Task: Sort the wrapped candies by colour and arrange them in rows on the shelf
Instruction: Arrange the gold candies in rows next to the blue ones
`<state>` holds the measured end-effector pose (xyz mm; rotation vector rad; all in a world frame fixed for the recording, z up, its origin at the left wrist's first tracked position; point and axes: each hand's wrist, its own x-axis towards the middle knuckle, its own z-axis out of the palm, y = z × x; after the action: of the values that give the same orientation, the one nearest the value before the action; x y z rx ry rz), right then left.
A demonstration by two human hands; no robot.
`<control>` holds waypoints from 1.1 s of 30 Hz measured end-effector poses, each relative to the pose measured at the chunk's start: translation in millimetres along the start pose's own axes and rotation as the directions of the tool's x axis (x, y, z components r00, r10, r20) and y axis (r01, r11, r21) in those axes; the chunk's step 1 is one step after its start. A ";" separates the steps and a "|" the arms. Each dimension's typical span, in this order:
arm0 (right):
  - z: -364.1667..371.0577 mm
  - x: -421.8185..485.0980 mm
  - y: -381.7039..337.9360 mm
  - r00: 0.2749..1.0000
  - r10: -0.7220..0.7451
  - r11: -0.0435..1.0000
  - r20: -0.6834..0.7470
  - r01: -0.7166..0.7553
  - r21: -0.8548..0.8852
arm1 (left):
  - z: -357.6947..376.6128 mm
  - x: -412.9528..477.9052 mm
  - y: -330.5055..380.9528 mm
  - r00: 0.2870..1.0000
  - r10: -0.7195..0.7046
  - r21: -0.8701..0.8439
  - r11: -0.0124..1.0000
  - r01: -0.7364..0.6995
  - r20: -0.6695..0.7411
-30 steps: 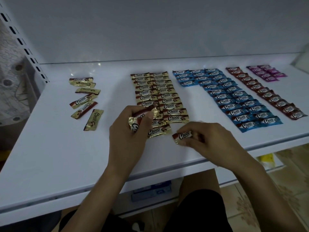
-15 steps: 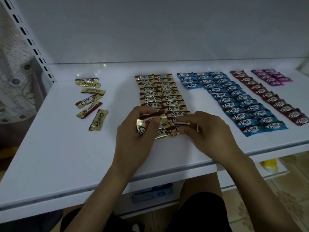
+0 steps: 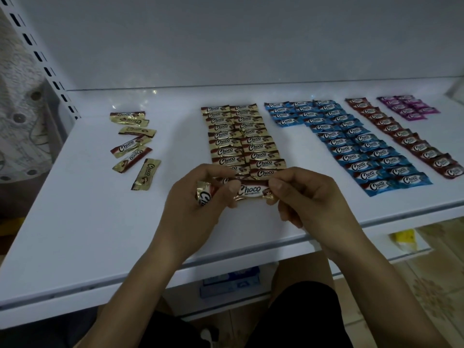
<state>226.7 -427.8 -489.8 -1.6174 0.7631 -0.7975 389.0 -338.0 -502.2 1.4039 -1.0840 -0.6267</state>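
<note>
We had one view, from a wide-angle camera worn on the person's head, facing forward and down over the white shelf (image 3: 88, 222). It sat near: the left hand (image 3: 193, 209) and the right hand (image 3: 313, 199) filled the middle of the frame, both forearms ran in from the bottom edge, and we could read the print on the gold-wrapped candy (image 3: 251, 190) pinched between them. The back panel (image 3: 226, 41) took the top, the slotted upright (image 3: 32, 47) leaned in at the left, the shelf's front edge crossed low, and the tiled floor (image 3: 437, 292) showed beneath at the lower right.
</note>
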 end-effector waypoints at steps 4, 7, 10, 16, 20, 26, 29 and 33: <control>3.8 1.5 -1.5 0.998 -0.068 0.997 -0.013 0.067 -0.027 | 1.6 -1.3 1.5 0.997 0.048 0.068 0.996 -0.052 0.064; 6.2 3.2 2.0 0.996 -0.063 0.998 -0.060 0.063 0.002 | -1.5 -0.8 3.4 0.999 0.024 0.101 0.995 -0.027 0.036; 6.5 2.6 11.4 0.996 -0.071 0.990 -0.060 0.062 -0.129 | -6.0 -0.3 3.0 0.999 0.006 0.190 0.982 0.003 -0.046; 16.5 -2.8 29.4 0.983 -0.164 0.828 -0.084 0.090 -0.553 | -7.2 1.6 -1.4 0.973 -0.062 0.012 0.998 0.066 -0.225; 21.4 -0.8 33.0 0.966 -0.237 0.766 -0.102 0.122 -0.631 | -8.0 0.7 -2.2 0.966 -0.046 0.014 0.999 0.051 -0.255; 22.5 3.2 38.6 0.916 -0.372 0.744 -0.152 0.196 -0.638 | -5.5 2.4 8.8 0.934 -0.185 -0.188 0.973 0.131 -0.306; 24.4 -1.8 28.6 0.860 -0.462 0.791 -0.217 0.289 -0.539 | 3.6 13.1 19.6 0.845 -0.520 -0.683 0.663 0.307 -0.125; 37.6 -18.2 4.9 0.940 -0.321 0.938 -0.119 0.299 -0.174 | 25.9 27.3 26.6 0.813 -0.572 -0.933 0.225 0.280 0.106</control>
<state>247.1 -393.2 -502.1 -1.8622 0.6922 -1.1160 371.4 -370.5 -474.7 0.6498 0.0748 -1.1917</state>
